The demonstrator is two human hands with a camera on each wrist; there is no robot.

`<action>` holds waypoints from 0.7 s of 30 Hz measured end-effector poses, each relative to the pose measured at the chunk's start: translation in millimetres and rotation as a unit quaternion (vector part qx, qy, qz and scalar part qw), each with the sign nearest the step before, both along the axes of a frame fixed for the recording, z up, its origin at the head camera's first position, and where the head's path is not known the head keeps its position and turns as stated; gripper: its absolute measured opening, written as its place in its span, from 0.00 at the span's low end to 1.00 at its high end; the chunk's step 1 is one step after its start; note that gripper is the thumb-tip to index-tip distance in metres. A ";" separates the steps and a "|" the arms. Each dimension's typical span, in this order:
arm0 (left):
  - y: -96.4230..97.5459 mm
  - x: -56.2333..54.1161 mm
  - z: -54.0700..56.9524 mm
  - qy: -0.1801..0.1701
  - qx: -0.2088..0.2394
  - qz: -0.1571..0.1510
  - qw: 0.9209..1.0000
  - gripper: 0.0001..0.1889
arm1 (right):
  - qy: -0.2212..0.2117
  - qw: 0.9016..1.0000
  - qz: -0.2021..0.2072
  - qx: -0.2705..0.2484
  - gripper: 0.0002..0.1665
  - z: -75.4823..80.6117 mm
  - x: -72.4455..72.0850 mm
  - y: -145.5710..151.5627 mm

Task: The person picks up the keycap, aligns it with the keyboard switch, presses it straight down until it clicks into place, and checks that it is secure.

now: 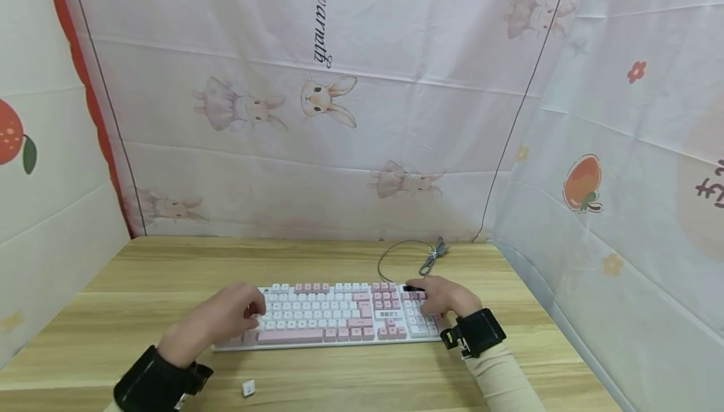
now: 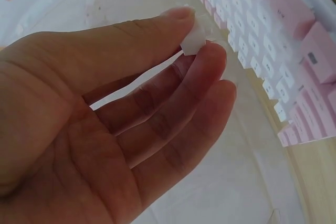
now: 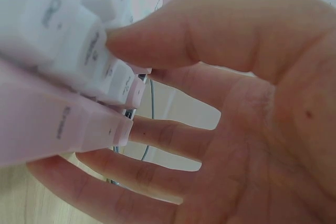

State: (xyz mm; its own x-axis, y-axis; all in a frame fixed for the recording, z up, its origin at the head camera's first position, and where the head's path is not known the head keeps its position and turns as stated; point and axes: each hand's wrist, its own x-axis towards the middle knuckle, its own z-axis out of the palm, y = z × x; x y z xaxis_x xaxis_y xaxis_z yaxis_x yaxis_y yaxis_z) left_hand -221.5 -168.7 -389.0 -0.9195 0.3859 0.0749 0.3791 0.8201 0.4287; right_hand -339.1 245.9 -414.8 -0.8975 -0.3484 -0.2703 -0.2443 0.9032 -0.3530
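Observation:
A white and pink keyboard (image 1: 317,306) lies on the wooden table with its long side facing me. At its left end, my left hand (image 1: 217,316) pinches a small white keycap (image 2: 194,39) between thumb and fingertips. My right hand (image 1: 449,297) grips the keyboard's far right corner. In the right wrist view its thumb (image 3: 142,45) rests against white number-pad keys, while the other fingers reach past the edge and are partly hidden by the keyboard. A loose white keycap (image 1: 248,388) lies on the table in front of the keyboard.
A grey cable (image 1: 432,258), tied in a bundle, lies behind the keyboard at the right. Printed cloth (image 1: 362,198) hangs along the back edge of the wooden table (image 1: 339,380) and on both sides. Each wrist wears a black strap (image 1: 479,331).

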 end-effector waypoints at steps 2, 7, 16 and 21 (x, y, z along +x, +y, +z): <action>-1.4 -0.8 0.5 0.001 0.003 -0.001 1.000 0.08 | -0.001 1.000 0.000 0.000 0.50 0.4 0.3 -0.1; -3.0 -2.3 2.7 0.002 0.006 -0.001 1.000 0.08 | 0.000 1.000 0.002 0.000 0.49 1.2 0.8 -0.3; -3.8 -7.2 4.4 0.021 -0.004 0.000 1.000 0.08 | 0.002 1.000 0.001 0.001 0.48 -0.8 1.3 -0.5; -4.2 -8.4 6.8 0.028 -0.013 0.005 1.000 0.08 | 0.004 1.000 0.002 0.003 0.48 -0.9 1.2 -0.5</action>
State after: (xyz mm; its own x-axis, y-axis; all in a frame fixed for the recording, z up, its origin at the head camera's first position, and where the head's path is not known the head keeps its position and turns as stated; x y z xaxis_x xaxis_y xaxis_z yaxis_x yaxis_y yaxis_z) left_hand -229.9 -172.9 -382.2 -0.9180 0.3791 0.1164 0.3935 0.8344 0.3859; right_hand -337.9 245.4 -415.7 -0.8985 -0.3499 -0.2650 -0.2503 0.9044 -0.3455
